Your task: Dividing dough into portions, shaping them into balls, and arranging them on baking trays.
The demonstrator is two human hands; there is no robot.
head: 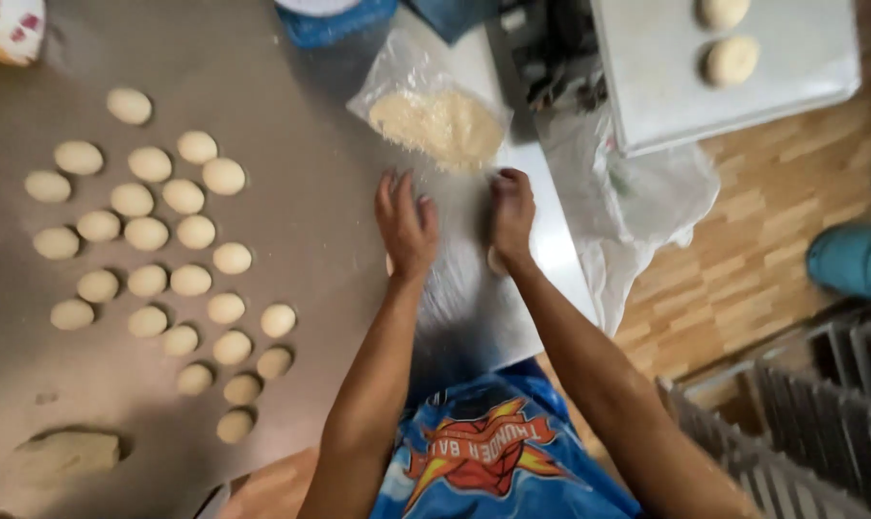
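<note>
My left hand (406,227) presses palm-down on the metal table (301,144), covering a dough piece whose pale edge shows at its left side. My right hand (510,215) also presses down on a dough piece (495,261), a bit of which peeks out near the wrist. Just beyond both hands lies a clear plastic bag of pale crumbs (439,123). Several round dough balls (171,252) sit in rows on the table to the left.
A larger dough lump (65,452) lies at the table's near left. A metal tray (801,67) at top right carries two dough rounds (731,60). Crumpled plastic (647,202) hangs off the table's right edge. A metal rack (791,423) stands on the wooden floor at right.
</note>
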